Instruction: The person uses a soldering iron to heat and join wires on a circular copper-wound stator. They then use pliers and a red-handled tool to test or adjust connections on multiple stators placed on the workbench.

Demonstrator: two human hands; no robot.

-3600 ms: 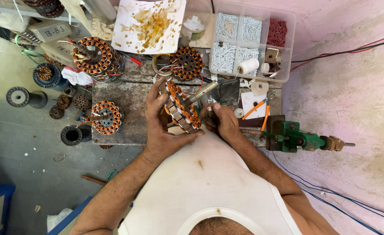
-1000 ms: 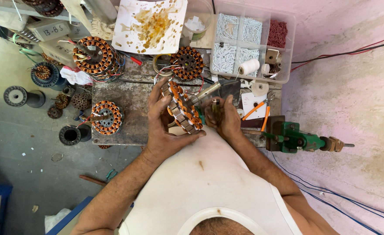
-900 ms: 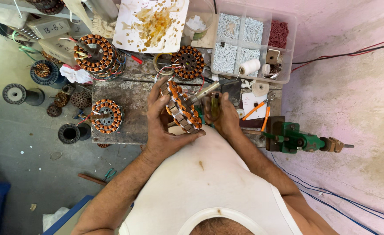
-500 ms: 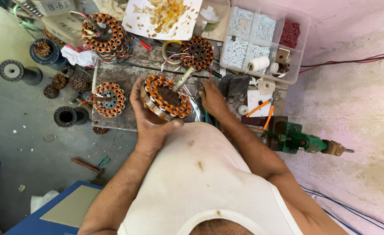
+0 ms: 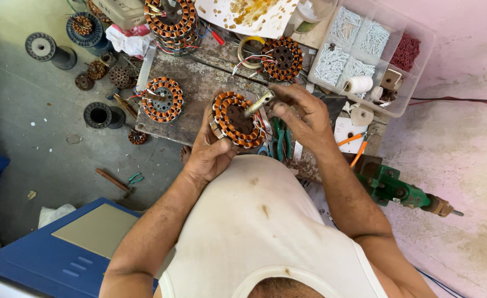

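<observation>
My left hand (image 5: 209, 152) grips a round motor stator wound with copper coils (image 5: 233, 118), held face-up over the worn wooden board (image 5: 194, 83). My right hand (image 5: 304, 113) reaches in from the right with its fingers on the metal shaft (image 5: 259, 103) that sticks out of the stator's middle. Green-handled pliers (image 5: 279, 138) lie on the board just beneath the two hands.
Other copper-wound stators sit on the board (image 5: 162, 99), at the back left (image 5: 171, 19) and back middle (image 5: 280, 58). A clear compartment box (image 5: 365, 49) holds white sleeves and thread spools. A green bench tool (image 5: 392, 187) is at right. Wire spools (image 5: 45, 48) stand on the floor; a blue box (image 5: 61, 254) is near left.
The stator has been lifted from its tilted pose on the board and turned face-up in my left hand. My right hand has moved onto its shaft. The view has shifted.
</observation>
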